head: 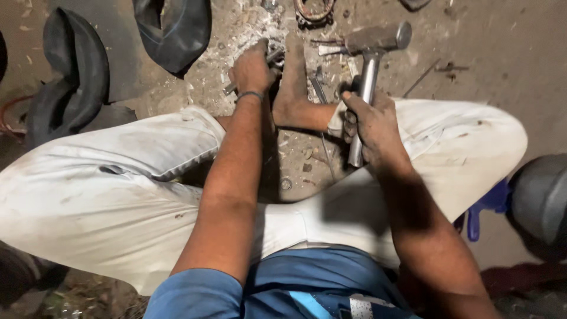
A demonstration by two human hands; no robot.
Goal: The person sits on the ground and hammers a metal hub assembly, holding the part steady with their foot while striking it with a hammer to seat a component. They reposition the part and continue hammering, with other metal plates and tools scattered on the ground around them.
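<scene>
My right hand (372,121) grips the metal handle of a heavy hammer (375,44), whose steel head is raised over the ground ahead of my knees. My left hand (253,70) is closed around a small metal tool or part (274,58) held down on the dirty floor. A bare foot (293,82) rests right beside that part. I sit low with white trousers (118,177) spread to both sides.
Black rubber inner tubes (77,77) lie at the left and another black rubber piece (174,29) at the top. A round metal ring (313,10) and loose metal bits lie on the concrete. A blue stool (487,204) and a dark round object (540,195) sit at right.
</scene>
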